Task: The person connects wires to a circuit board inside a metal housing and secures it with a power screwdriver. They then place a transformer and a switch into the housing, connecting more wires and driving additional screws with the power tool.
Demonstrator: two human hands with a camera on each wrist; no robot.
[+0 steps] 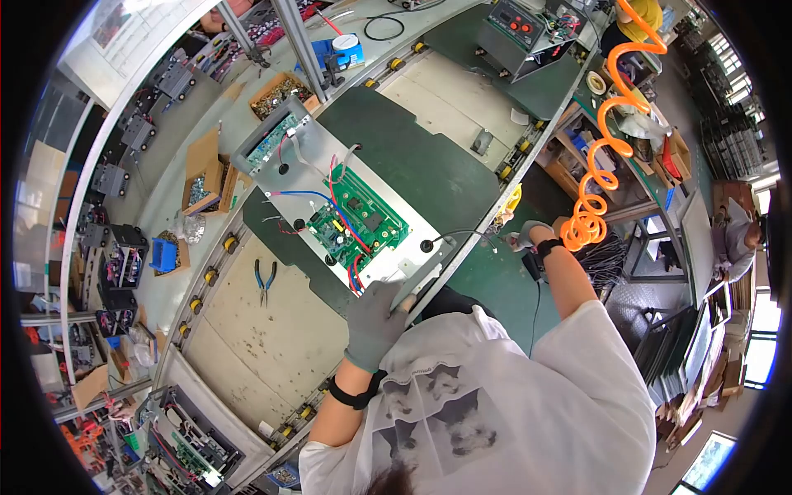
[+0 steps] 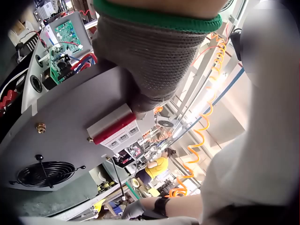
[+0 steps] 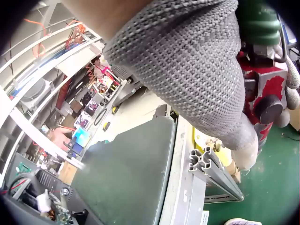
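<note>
A metal chassis (image 1: 309,247) with green circuit boards (image 1: 371,216) and red and blue wires lies across the work line. My gloved left hand (image 1: 373,323) grips the near end of it. In the left wrist view, that hand (image 2: 145,56) is curled over the edge of a grey panel (image 2: 70,117) that carries a round fan grille (image 2: 44,173) and a red-and-white block (image 2: 115,130). Beyond the line's near edge, my right hand (image 1: 530,237) is held out to the right. The right wrist view shows this hand (image 3: 197,75) with fingers curled round a red tool (image 3: 268,91) with a green top.
Blue-handled pliers (image 1: 264,282) lie left of the chassis. Boxes of small parts (image 1: 282,92) stand along the far side. An orange coiled hose (image 1: 606,140) hangs at the right. Another grey unit (image 1: 516,33) stands farther up the line. An aluminium profile (image 3: 213,173) juts from the line's edge.
</note>
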